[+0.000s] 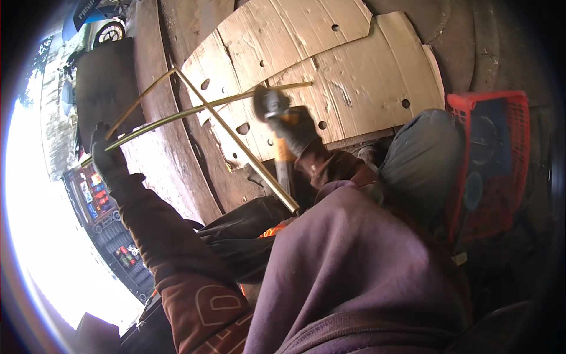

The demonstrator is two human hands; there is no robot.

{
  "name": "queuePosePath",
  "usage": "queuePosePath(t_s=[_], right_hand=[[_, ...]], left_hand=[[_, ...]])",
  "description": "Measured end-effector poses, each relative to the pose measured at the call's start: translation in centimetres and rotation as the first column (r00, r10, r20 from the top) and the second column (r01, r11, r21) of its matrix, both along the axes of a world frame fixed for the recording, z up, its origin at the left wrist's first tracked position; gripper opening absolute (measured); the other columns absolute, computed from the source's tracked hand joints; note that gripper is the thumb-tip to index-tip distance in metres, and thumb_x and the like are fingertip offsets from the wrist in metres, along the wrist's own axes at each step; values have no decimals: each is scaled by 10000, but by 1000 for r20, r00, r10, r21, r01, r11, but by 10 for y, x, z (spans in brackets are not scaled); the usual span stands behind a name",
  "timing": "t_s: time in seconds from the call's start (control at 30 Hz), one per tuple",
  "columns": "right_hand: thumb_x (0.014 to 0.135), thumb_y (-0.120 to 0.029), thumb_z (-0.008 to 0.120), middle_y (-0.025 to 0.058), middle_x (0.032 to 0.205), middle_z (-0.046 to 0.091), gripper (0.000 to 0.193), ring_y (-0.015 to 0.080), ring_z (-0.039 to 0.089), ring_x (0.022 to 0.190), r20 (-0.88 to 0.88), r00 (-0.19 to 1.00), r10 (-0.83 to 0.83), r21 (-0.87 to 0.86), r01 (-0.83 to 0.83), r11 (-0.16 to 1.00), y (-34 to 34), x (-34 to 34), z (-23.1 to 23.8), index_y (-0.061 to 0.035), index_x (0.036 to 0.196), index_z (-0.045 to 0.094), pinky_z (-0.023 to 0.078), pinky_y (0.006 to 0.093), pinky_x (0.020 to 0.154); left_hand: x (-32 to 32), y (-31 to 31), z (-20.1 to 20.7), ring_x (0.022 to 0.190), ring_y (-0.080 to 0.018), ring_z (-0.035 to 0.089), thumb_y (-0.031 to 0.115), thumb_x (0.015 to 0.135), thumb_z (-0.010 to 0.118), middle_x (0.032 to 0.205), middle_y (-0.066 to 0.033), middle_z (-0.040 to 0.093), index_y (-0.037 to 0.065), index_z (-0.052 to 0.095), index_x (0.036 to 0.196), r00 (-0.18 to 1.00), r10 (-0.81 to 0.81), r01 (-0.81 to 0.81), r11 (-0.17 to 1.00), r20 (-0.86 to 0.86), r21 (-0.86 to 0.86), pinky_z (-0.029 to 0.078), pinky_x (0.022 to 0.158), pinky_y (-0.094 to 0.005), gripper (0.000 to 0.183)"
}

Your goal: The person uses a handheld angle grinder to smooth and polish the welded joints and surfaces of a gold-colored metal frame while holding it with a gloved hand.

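Observation:
My left hand [109, 156], in a dark glove, reaches out at the left and is closed on the end of a long gold-coloured metal tube [177, 116]. That tube runs right, toward the grinder. A second gold tube [236, 139], bent or joined at a sharp corner, crosses it; one leg comes back toward my lap, the other slopes to my left hand. My right hand [300, 133], gloved and blurred, grips an angle grinder [283, 150] with an orange body. The grinder's round metal head [271, 103] is at the long tube; whether it touches is unclear.
Flattened cardboard [365, 76] with several holes lies ahead on brown sheets [206, 168]. A red plastic crate [516, 159] stands at the right, beside my knee [427, 153]. A wheel [109, 33] shows at the far left, above strong glare.

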State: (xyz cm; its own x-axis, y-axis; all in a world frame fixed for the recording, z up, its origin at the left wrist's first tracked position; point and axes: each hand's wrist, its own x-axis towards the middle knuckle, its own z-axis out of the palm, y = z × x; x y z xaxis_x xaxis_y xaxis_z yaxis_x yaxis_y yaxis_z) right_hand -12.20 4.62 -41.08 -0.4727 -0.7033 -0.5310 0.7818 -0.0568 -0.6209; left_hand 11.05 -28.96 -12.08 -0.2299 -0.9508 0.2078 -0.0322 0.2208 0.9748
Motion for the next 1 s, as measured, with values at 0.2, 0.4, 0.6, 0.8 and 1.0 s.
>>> queuePosePath(t_s=[0.2, 0.4, 0.6, 0.8, 1.0], right_hand=[[713, -364, 808, 41, 680, 687, 359, 139, 659, 626, -94, 994, 47, 262, -21, 965, 7, -33, -57, -26, 786, 713, 523, 316, 588], [725, -310, 812, 72, 738, 694, 356, 132, 647, 645, -44, 999, -29, -62, 26, 998, 2, -9, 8, -3, 853, 683, 531, 294, 617], [716, -430, 799, 66, 743, 699, 458, 166, 653, 616, -83, 996, 39, 311, -11, 950, 12, -27, -72, -6, 865, 712, 516, 312, 584], [754, -303, 799, 6, 692, 659, 288, 116, 607, 611, -8, 998, 56, -59, -57, 997, 3, -1, 66, -33, 790, 706, 507, 283, 612], [782, -470, 732, 49, 679, 683, 432, 142, 646, 613, -168, 978, 121, 211, -84, 974, 17, -30, -23, -39, 769, 714, 519, 305, 602]], left_hand=[[-13, 12, 3, 1272, -400, 510, 73, 881, 549, 1364, -255, 528, -85, 578, 1212, 999, 32, -32, 999, -8, -26, 399, 1117, -544, 368], [-18, 3, 6, 1178, -344, 580, 157, 942, 550, 1262, -175, 622, -43, 603, 1214, 977, -149, 174, 971, 155, -166, 423, 1085, -529, 343], [-22, -9, 7, 1272, -413, 505, 254, 940, 606, 1240, -171, 639, 19, 658, 1110, 889, -279, 331, 940, -364, 88, 259, 1175, -603, 294], [-36, 8, 19, 1159, -368, 565, 294, 963, 561, 1215, -97, 631, 89, 655, 1109, 824, 150, 255, 763, 546, -594, 371, 1078, -538, 269], [-54, 24, 30, 876, -249, 588, 265, 967, 550, 976, -10, 611, 205, 658, 1117, 922, -163, 283, 902, 350, -325, 448, 762, -402, 194]])
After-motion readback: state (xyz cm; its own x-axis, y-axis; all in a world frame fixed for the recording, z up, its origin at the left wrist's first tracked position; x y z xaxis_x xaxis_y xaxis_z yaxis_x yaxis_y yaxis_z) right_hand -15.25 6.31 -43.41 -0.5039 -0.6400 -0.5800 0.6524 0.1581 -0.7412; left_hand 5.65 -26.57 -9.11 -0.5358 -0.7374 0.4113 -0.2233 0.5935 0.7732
